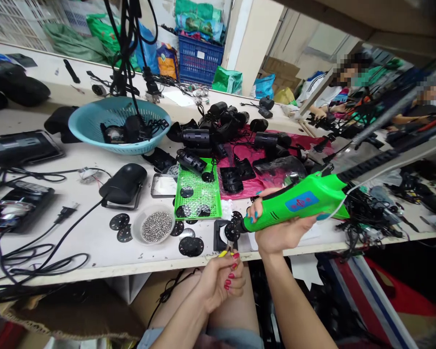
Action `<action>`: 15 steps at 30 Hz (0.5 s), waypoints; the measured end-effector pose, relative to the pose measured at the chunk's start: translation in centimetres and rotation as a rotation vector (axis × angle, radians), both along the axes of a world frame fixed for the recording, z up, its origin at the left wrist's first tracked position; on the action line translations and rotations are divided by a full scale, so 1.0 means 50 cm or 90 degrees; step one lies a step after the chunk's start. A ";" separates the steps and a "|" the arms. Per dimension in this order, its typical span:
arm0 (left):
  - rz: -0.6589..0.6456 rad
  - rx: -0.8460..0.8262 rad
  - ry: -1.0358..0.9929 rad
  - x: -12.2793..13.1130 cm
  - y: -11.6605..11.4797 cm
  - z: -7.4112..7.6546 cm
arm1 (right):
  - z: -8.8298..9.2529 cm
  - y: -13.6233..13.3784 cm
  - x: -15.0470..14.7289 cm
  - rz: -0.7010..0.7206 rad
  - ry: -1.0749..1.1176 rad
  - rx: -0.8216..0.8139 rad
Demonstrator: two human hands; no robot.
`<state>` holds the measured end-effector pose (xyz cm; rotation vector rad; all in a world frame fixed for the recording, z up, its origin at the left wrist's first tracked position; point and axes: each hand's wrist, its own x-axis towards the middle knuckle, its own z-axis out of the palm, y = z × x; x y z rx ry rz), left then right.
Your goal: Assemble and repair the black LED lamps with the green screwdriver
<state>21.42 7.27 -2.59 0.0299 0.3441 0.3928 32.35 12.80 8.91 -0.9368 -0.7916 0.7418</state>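
My right hand (281, 235) is wrapped around a bright green electric screwdriver (301, 201), held nearly level. Its dark tip meets a small black disc with holes (232, 231) at the table's front edge. Below that disc, my left hand (223, 281) is closed on what look like yellow-handled pliers (223, 253), their jaws pointing up at the disc. Partly behind the disc lies a square black frame (218, 236). Close by on the left are more black discs (191, 246) and a white bowl of small metal screws (156, 226).
A green perforated tray (218, 203) holds discs and a black housing. Behind it are a blue colander (94, 138) and black lamp housings on a pink sheet (240, 191). A black lamp (123, 184) with its cord lies left. Co-workers' hands (317, 114) show at far right.
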 end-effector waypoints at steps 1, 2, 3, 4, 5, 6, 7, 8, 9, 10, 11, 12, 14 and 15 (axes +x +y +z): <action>-0.003 0.002 0.001 -0.001 0.000 0.002 | 0.000 0.000 0.000 0.007 0.001 -0.004; -0.006 0.005 0.001 -0.001 0.001 0.004 | -0.001 -0.001 0.000 0.012 0.002 -0.006; -0.007 0.008 0.002 -0.002 0.002 0.005 | -0.001 -0.002 0.001 0.017 0.003 -0.010; -0.008 0.009 0.003 -0.002 0.002 0.006 | -0.002 -0.002 0.001 0.022 0.005 -0.016; -0.008 0.009 0.003 -0.003 0.003 0.006 | -0.002 -0.002 0.001 0.025 0.006 -0.018; -0.006 0.007 0.003 -0.003 0.003 0.006 | -0.002 -0.001 0.002 0.028 0.006 -0.018; -0.006 0.005 0.002 -0.003 0.003 0.006 | -0.002 0.000 0.002 0.021 0.007 -0.012; -0.006 0.004 0.002 -0.004 0.003 0.005 | -0.001 0.001 0.002 0.006 0.009 -0.003; -0.007 0.004 0.002 -0.004 0.002 0.005 | 0.000 0.002 0.001 -0.012 0.013 0.008; -0.007 0.003 0.003 -0.004 0.002 0.004 | 0.001 0.003 0.001 -0.029 0.017 0.019; -0.006 0.002 0.004 -0.004 0.001 0.004 | 0.003 0.004 0.000 -0.044 0.022 0.026; -0.005 0.000 0.005 -0.005 0.000 0.004 | 0.005 0.005 -0.001 -0.052 0.027 0.029; -0.001 -0.002 0.005 -0.005 0.000 0.005 | 0.008 0.007 -0.003 -0.045 0.021 0.032; 0.000 -0.003 0.004 -0.004 0.000 0.006 | 0.010 0.008 -0.003 -0.044 0.016 0.032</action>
